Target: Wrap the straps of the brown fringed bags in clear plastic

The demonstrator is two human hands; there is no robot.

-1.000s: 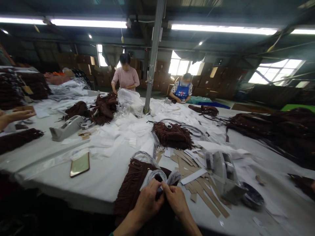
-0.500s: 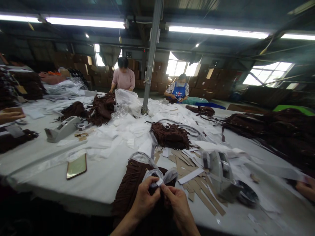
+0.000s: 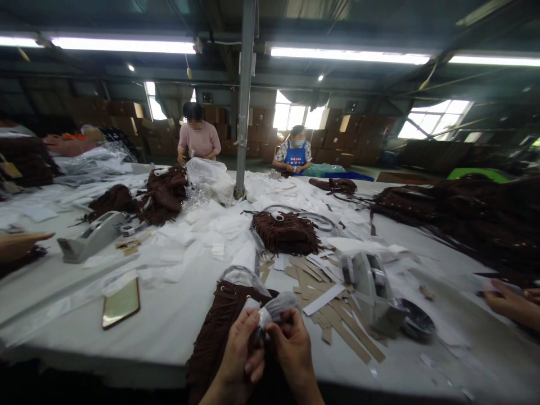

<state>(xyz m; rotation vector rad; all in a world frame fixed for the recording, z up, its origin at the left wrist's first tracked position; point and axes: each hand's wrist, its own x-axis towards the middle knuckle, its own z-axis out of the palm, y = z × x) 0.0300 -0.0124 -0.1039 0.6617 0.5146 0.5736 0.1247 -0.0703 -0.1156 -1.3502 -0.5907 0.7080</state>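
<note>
A dark brown fringed bag point(image 3: 215, 320) with metal eyelets lies at the table's front edge, below my hands. My left hand point(image 3: 242, 346) pinches a strap wrapped in whitish film point(image 3: 282, 305), above the bag's opening. Close beside it, my right hand point(image 3: 291, 337) has its fingers closed on the same wrapped strap, near a white band around it. The fingers hide part of the strap, and the bag's lower part is in shadow.
A phone point(image 3: 121, 302) lies left. Cardboard strips point(image 3: 337, 315) and a tape dispenser point(image 3: 373, 289) are at right, another dispenser point(image 3: 90, 239) at left. A second fringed bag point(image 3: 287, 232) sits ahead. Two people stand across the table; other people's hands show at both sides.
My hands have shifted slightly on the wrapped strap, and the right fingers now curl around its loop. The view has turned a little to the right. The neighbour's hand at left has changed pose.
</note>
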